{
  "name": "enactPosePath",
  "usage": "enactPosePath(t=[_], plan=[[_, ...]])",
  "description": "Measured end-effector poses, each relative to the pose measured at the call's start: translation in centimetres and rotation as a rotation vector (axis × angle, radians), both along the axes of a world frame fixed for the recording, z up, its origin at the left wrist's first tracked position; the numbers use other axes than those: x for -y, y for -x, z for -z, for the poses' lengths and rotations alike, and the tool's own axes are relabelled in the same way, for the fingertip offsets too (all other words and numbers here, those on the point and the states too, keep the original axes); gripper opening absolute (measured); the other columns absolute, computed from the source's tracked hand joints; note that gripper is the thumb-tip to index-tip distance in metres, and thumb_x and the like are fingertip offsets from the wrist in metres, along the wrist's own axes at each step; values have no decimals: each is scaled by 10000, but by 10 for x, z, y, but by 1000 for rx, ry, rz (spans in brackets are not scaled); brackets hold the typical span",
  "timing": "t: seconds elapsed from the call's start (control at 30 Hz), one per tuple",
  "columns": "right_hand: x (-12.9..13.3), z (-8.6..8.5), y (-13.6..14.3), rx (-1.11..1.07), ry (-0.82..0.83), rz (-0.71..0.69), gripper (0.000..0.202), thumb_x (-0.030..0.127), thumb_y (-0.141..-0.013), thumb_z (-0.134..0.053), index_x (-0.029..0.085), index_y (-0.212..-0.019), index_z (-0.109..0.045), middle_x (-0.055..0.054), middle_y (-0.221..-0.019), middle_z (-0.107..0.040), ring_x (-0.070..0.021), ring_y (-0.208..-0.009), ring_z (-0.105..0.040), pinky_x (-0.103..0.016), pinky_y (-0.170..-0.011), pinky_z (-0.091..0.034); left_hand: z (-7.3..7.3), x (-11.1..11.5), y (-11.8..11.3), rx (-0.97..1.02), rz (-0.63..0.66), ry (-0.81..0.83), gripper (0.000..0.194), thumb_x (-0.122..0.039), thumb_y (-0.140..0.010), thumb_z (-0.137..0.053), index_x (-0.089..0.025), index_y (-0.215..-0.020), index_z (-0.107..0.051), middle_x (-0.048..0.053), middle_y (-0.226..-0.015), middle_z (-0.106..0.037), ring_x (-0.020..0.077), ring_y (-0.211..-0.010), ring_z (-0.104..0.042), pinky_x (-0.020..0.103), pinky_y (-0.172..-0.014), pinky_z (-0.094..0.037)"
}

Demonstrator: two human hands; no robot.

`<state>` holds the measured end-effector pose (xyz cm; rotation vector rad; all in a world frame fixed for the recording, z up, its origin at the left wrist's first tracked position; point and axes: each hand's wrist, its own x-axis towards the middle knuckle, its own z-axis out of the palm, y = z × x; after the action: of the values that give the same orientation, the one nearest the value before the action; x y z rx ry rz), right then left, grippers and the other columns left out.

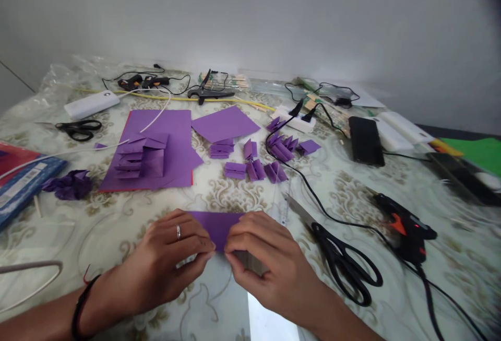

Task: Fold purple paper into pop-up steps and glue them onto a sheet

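A small purple paper piece (219,226) lies at the front middle, its near edge pinched between the thumbs and fingers of both hands. My left hand (172,257), with a silver ring and a dark wristband, grips it on the left. On the right side, my right hand (266,262) pinches the same piece. Beyond it, several small folded purple papers (255,169) stand and lie in a loose group. Large purple sheets (176,127) are stacked at the left, with a pleated purple piece (141,157) on top. My fingers hide the purple piece's ends.
Black-handled scissors (344,257) and a glue gun (407,226) lie at the right, with a black cable between them. Another pair of scissors (80,129) and crumpled purple paper (70,184) sit left. A power strip (294,118) and a phone (366,141) are farther back.
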<state>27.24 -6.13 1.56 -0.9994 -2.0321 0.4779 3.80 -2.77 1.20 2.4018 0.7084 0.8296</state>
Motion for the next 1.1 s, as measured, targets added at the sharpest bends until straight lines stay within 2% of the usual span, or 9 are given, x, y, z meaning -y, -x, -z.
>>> enactPosePath(t=[0.17, 0.3, 0.43, 0.5, 0.57, 0.67, 0.73, 0.83, 1.1], plan=[[-2, -3, -4, -21, -16, -35, 217, 19, -928, -628, 236, -925, -640, -7, -850, -742, -180, -798, -698, -395, -863, -569, -4, -4, 1, 45, -2, 13, 217, -56, -945, -722, -265, -999, -702, -16, -896, -800, 179, -781, -742, 354, -803, -568], [-9, -10, -27, -25, 79, -36, 201, 48, -929, -643, 246, -911, -673, -10, -866, -744, -183, -817, -710, -357, -824, -568, -10, -13, 8, 37, -5, 38, 208, -70, -969, -701, -275, -1001, -693, -22, -872, -782, 178, -785, -734, 349, -809, -587], [-15, -17, -57, -34, 170, 44, 183, 72, -922, -677, 250, -880, -686, -4, -885, -736, -179, -843, -716, -318, -782, -561, -12, -17, 11, 40, -33, 20, 171, -94, -989, -682, -264, -976, -694, -9, -862, -780, 179, -801, -727, 334, -786, -599], [-15, -18, -61, -58, 172, 91, 177, 80, -931, -683, 252, -889, -683, -1, -894, -721, -175, -846, -704, -315, -780, -555, -10, -15, 10, 47, -37, 18, 176, -86, -982, -678, -260, -964, -700, -4, -855, -784, 181, -807, -732, 329, -776, -600], [-13, -16, -55, -67, 136, 85, 148, 107, -932, -721, 248, -978, -709, -18, -964, -734, -191, -910, -706, -336, -821, -559, -7, -13, 7, 75, -24, -8, 178, -67, -978, -679, -244, -967, -700, 1, -863, -787, 178, -811, -735, 327, -786, -598], [-8, -7, -33, -39, 83, -24, 175, 138, -939, -771, 221, -1084, -718, -39, -1014, -766, -215, -964, -705, -388, -902, -548, -3, -9, 4, 108, 12, -31, 174, -45, -982, -675, -218, -971, -691, 2, -875, -778, 166, -796, -728, 329, -807, -588], [-5, -1, -18, -57, 83, -86, 127, 97, -969, -730, 215, -1002, -696, -15, -924, -767, -190, -869, -683, -387, -874, -532, -1, -7, 3, 81, 23, -21, 172, -44, -988, -667, -215, -976, -687, 1, -885, -773, 167, -799, -724, 332, -817, -577], [-3, 5, -6, -88, 106, -102, 175, 47, -966, -695, 211, -912, -662, 4, -846, -739, -165, -785, -640, -361, -809, -515, -1, -5, 4, 36, 40, -12, 168, -57, -1006, -653, -223, -1005, -681, 2, -924, -778, 175, -838, -727, 340, -854, -559], [-2, 8, -6, -35, 71, -100, 188, 29, -954, -660, 204, -894, -627, -1, -832, -701, -156, -778, -605, -329, -769, -493, -2, -9, 4, 31, 95, -11, 150, -70, -1022, -667, -213, -1004, -709, 17, -900, -769, 183, -858, -729, 334, -864, -556]])
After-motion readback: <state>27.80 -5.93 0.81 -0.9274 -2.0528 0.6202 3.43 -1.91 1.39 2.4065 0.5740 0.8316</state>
